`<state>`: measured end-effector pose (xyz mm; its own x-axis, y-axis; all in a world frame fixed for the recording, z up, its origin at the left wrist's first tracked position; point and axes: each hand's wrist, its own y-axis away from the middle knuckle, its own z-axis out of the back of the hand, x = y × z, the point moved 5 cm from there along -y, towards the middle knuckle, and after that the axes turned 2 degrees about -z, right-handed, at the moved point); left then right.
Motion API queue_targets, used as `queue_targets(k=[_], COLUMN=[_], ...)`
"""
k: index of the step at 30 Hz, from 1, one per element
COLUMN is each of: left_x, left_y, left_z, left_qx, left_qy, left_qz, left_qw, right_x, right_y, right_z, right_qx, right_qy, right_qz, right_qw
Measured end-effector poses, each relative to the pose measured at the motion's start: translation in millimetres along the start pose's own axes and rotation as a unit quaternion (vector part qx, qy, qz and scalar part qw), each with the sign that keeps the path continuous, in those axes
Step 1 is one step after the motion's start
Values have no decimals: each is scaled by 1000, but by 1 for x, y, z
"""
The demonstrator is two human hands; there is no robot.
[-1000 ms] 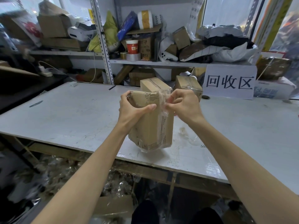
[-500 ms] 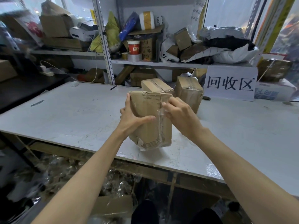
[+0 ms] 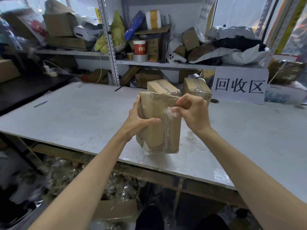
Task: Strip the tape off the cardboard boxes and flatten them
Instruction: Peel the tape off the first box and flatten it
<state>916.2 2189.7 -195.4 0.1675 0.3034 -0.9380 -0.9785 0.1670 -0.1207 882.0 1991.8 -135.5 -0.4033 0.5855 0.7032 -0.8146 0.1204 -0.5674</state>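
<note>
Cluttered metal shelving [image 3: 109,47] fills the back wall, stacked with crushed cartons, bags, a red-and-white paper cup [image 3: 139,47] and a silver roll of tape [image 3: 140,58] just below it. In front of the shelving runs a scuffed white worktable [image 3: 83,117], and a white paper sign with large black characters [image 3: 239,85] stands at its far right. Near the table's front edge, a tall brown cardboard box [image 3: 156,135] is upright on its end, with torn, ribbed patches along its top and lower corner; whether its base rests on the table or hangs just above it cannot be told. The left hand [image 3: 139,120] grips the box by its left side, thumb laid across the front face and fingers wrapped round the far edge. The right hand [image 3: 194,112] is curled at the box's upper right, pinching a crumpled end of clear packing tape [image 3: 171,113] between thumb and fingertips; the rest of that strip runs down the front face, stuck to the cardboard. Behind the held box, two smaller taped brown boxes [image 3: 163,87] [image 3: 196,89] sit side by side on the table. A wisp of loose clear tape [image 3: 194,138] lies on the table just right of the held box. Under the table, a heap of crinkled clear plastic [image 3: 116,185] shows.
</note>
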Motion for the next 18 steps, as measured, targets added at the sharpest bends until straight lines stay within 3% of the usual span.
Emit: queue_targets(k=[5,10,13,18], left_x=[6,12,11,9], left_y=[6,10,11,9], left_z=[0,-2,0,1], left_qx=[-12,12,-25,-59], left_qy=[27,9,-4,19], left_qz=[3,7,2,-6], left_qw=[1000,1000,1000,998], right_x=[14,13,17,19], right_y=[11,19,16,14], right_z=[-10,-15,-12,-19], right_qx=[-8,38,33,134], right_qy=[45,87,93,87], right_qz=[125,141,148,144], right_qw=[991,985,984,977])
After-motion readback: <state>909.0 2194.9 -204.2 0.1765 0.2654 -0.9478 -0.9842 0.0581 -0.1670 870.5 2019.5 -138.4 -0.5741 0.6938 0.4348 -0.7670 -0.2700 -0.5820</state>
